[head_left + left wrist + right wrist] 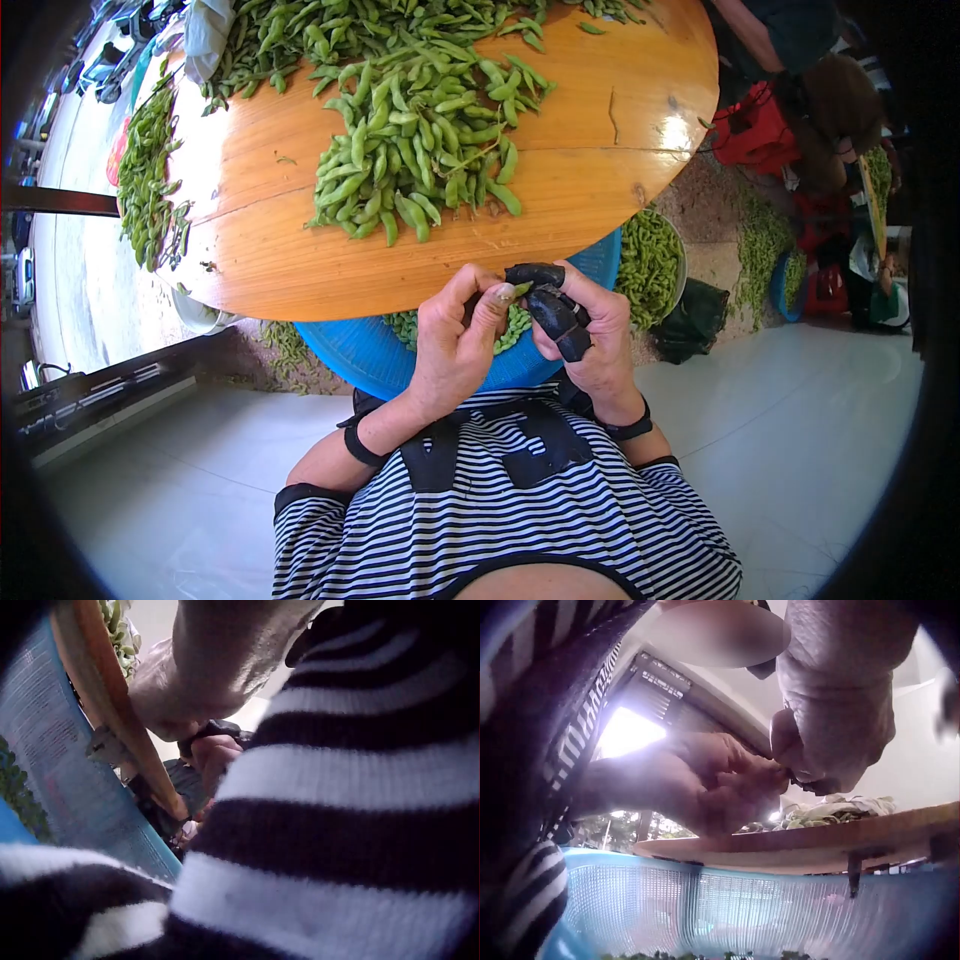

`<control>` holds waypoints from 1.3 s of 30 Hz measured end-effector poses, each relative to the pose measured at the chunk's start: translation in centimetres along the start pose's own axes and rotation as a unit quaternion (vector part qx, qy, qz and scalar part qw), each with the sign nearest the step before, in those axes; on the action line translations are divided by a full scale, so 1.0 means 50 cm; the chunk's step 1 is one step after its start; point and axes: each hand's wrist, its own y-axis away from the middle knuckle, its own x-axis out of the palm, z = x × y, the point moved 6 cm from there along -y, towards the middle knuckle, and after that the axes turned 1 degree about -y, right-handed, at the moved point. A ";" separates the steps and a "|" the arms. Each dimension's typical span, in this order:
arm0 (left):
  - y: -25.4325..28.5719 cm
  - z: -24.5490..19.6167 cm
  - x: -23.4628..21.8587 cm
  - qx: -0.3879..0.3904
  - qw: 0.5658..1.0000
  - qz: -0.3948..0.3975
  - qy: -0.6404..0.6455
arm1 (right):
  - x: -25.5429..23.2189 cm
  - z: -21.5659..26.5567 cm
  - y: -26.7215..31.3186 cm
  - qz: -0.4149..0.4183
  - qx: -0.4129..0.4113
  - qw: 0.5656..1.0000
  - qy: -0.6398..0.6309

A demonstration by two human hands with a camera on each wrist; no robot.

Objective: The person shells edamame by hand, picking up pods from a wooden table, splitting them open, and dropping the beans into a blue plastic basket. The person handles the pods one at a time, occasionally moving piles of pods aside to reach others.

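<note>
A small green edamame pod (521, 289) sits between the two hands, just past the table's near edge. The left hand (450, 340) pinches it with thumb and index finger. Black covers (556, 318) wrap some fingers of the right hand (600, 335), whose curled fingers grip the pod's other side. In the right wrist view, the left hand (705, 780) and right hand (836, 712) meet at the fingertips, with the pod mostly hidden. Below them, a blue basket (345, 352) holds light green shelled beans (515, 332).
A heap of edamame pods (415, 140) lies on the wooden table (590, 180), with more pods behind and at the left. At the right stand a tub of pods (648, 265), a dark green bag (693, 322) and a red stool (757, 130). Another person's arm (750, 35) shows top right.
</note>
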 end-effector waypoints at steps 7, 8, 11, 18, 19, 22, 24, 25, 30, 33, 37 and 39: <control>0.011 0.045 0.044 -0.232 0.862 0.170 0.417 | -0.006 -0.014 0.001 0.066 0.039 0.976 -0.201; 0.011 0.044 0.043 -0.232 0.862 0.170 0.417 | -0.010 -0.012 0.001 0.065 0.039 0.977 -0.201; 0.017 0.041 0.044 -0.245 0.864 0.187 0.398 | -0.010 -0.007 0.004 0.079 0.050 0.988 -0.126; -0.001 0.006 -0.015 0.011 0.994 0.035 -0.103 | -0.003 0.035 0.012 0.024 -0.121 0.955 0.269; -0.002 0.002 -0.016 0.026 0.988 0.053 -0.139 | 0.004 0.045 0.018 0.022 -0.171 0.933 0.314; -0.006 -0.003 -0.011 0.012 0.986 0.089 -0.141 | 0.013 0.062 0.023 -0.004 -0.212 0.913 0.349; -0.005 -0.007 -0.007 -0.017 0.988 0.107 -0.106 | 0.014 0.065 0.023 -0.004 -0.224 0.911 0.345; -0.003 -0.010 -0.003 -0.019 0.989 0.117 -0.093 | 0.015 0.066 0.024 -0.005 -0.236 0.910 0.341; 0.000 0.020 0.003 -0.105 0.982 0.148 0.060 | -0.013 0.038 0.012 -0.001 -0.168 0.945 0.282; 0.006 0.024 0.011 -0.131 0.971 0.127 0.153 | -0.021 0.042 0.017 -0.012 -0.135 0.957 0.255; 0.006 0.020 0.014 -0.116 0.965 0.116 0.207 | -0.022 0.038 0.018 -0.025 -0.121 0.969 0.212; 0.008 0.019 0.015 -0.114 0.964 0.113 0.211 | -0.018 0.035 0.021 -0.041 -0.120 0.971 0.204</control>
